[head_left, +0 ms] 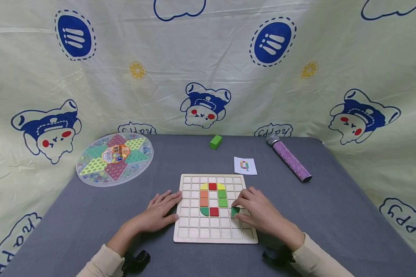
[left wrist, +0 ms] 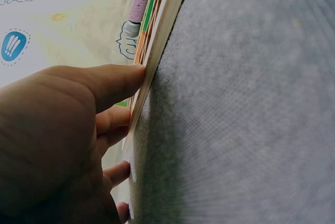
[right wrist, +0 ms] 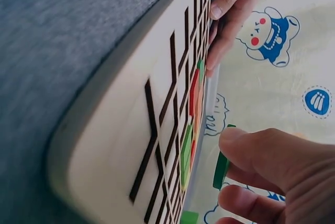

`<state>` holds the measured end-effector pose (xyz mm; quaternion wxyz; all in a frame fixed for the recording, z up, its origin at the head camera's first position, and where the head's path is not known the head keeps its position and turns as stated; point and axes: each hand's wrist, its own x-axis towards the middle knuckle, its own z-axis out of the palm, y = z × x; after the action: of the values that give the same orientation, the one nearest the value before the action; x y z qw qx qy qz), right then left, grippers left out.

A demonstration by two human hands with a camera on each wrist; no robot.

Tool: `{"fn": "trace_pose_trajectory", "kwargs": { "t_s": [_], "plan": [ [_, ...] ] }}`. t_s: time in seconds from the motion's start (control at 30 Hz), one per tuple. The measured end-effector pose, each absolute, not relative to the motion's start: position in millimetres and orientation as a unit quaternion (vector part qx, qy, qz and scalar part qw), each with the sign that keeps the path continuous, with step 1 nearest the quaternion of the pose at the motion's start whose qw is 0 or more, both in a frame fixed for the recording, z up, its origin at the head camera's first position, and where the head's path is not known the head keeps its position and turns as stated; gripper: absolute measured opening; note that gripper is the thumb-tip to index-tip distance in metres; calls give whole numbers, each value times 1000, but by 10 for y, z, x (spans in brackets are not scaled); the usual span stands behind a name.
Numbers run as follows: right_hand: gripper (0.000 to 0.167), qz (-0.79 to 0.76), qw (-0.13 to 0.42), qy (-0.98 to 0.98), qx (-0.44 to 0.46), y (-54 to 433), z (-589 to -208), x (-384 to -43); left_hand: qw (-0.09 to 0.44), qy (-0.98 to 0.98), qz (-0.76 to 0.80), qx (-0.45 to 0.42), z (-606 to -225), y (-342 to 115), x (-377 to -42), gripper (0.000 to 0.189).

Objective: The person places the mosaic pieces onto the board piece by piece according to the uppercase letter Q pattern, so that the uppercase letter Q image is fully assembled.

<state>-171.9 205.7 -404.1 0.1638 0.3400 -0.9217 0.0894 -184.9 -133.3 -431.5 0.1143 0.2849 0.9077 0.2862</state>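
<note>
A pale wooden grid board (head_left: 190,232) lies on the table, with red, orange, yellow and green tiles set in a ring in its squares. My left hand (head_left: 158,215) lies at the board's left edge, fingers extended; thumb and fingertips touch that edge in the left wrist view. Over the right side of the board, my right hand (head_left: 260,211) pinches a dark green tile (right wrist: 221,167) between thumb and fingers. In the right wrist view this tile is held up off the grid. Another dark green tile (head_left: 204,211) with a rounded corner sits at the ring's lower left.
Behind the board lies a small white card (head_left: 251,166) printed with a coloured pattern. A green block (head_left: 215,142) is near the table's back edge. A sparkly pink microphone (head_left: 292,159) lies at the back right, a round star-patterned game board (head_left: 98,181) at the back left.
</note>
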Motion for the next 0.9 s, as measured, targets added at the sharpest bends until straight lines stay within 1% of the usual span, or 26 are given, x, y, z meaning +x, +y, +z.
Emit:
{"fn": "trace_pose_trajectory", "kwargs": {
  "t_s": [0.4,0.57,0.9],
  "plan": [
    [20,78,154,-922,346,1862,-4131,-1813,115,909,282,283,-4330,-1330,-1855,61],
    [17,76,146,-923,348,1818,-4171,-1847,113,910,282,283,-4328,-1330,-1853,61],
    [17,67,130,-926,347,1784,-4197,-1884,113,911,278,284,-4321,-1327,-1861,62]
  ]
}}
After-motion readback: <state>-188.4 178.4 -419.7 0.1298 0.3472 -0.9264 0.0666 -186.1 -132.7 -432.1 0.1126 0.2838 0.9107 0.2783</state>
